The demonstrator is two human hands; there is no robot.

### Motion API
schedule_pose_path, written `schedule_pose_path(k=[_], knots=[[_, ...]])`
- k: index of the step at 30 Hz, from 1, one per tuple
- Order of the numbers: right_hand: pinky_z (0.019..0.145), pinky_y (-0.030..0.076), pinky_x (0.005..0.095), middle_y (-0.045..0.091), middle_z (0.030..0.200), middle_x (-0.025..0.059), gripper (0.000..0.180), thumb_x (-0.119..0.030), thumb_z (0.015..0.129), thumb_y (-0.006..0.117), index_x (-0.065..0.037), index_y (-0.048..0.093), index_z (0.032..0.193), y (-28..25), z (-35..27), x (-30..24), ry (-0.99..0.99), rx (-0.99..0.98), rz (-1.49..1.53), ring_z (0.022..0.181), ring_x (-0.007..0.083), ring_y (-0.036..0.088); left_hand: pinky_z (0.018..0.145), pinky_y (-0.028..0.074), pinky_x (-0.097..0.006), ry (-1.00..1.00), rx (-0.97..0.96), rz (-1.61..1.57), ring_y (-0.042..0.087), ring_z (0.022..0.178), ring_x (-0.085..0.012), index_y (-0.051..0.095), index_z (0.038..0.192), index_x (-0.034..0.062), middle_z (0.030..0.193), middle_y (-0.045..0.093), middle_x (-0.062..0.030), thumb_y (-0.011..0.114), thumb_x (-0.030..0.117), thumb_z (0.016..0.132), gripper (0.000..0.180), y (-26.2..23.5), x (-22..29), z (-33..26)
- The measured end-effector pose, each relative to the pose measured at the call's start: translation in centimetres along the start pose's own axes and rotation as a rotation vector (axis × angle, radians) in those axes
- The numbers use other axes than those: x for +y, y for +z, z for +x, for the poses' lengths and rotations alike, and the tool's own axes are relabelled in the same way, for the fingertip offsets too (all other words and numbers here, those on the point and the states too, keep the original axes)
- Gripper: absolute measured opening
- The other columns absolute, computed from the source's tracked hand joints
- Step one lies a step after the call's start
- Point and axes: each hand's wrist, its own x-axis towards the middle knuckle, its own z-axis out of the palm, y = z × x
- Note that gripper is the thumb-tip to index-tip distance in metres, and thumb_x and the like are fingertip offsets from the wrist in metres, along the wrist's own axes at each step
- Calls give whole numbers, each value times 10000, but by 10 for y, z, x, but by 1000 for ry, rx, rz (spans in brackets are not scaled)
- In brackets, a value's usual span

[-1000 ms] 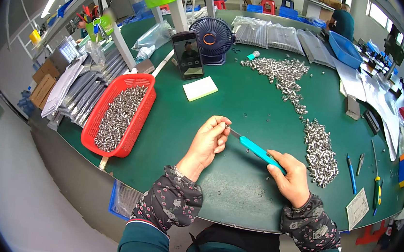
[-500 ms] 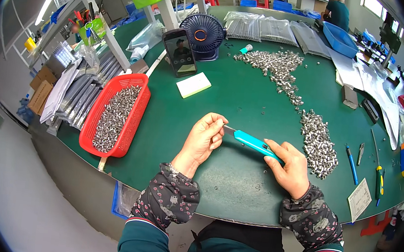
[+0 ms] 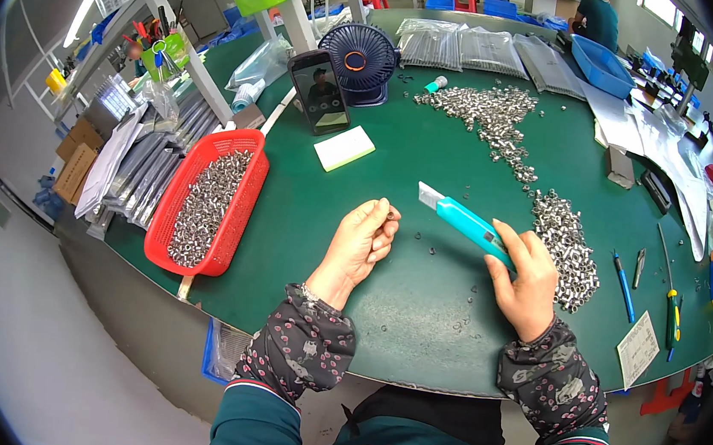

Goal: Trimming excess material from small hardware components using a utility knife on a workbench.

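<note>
My right hand (image 3: 529,278) is wrapped round a turquoise utility knife (image 3: 472,226), whose blade is out and points up and to the left. My left hand (image 3: 361,238) is closed in a pinch on a small metal ring (image 3: 390,216), mostly covered by the fingertips. Knife blade and ring are apart, with green table between them. Beside my right hand lies a pile of short metal rings (image 3: 563,253), and a second, looser pile (image 3: 491,115) spreads farther back. Tiny dark scraps are scattered on the table below the knife.
To the left stands a red basket (image 3: 253,180) of metal rings. Behind are a propped phone (image 3: 318,90), a dark fan (image 3: 356,61) and a white notepad (image 3: 345,148). On the right lie a blue pen (image 3: 623,287), a screwdriver (image 3: 673,317) and a paper card (image 3: 637,351).
The knife has moved away from my left hand, to the right and upward, and its blade has come clear of the fingers. My left hand stays nearly in place.
</note>
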Motion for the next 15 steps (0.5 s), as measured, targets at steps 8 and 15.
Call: schedule_pose_path(k=[8,15], knots=[[546,401,347,456,721,73,386,-99,679,615,-96,532,1056,10,-7,12,7,-196,-196,667,240,498,353,282,-145,88,40,92,369,454,-32,524,868,34,710,501,-29,453,212,888,192,3,3,0],[539,410,363,491,696,100,324,-135,699,610,-68,557,1012,1,-5,4,77,-186,158,621,272,519,382,300,-148,91,20,88,395,521,-30,510,915,52,748,501,-11,475,199,878,155,2,0,2]])
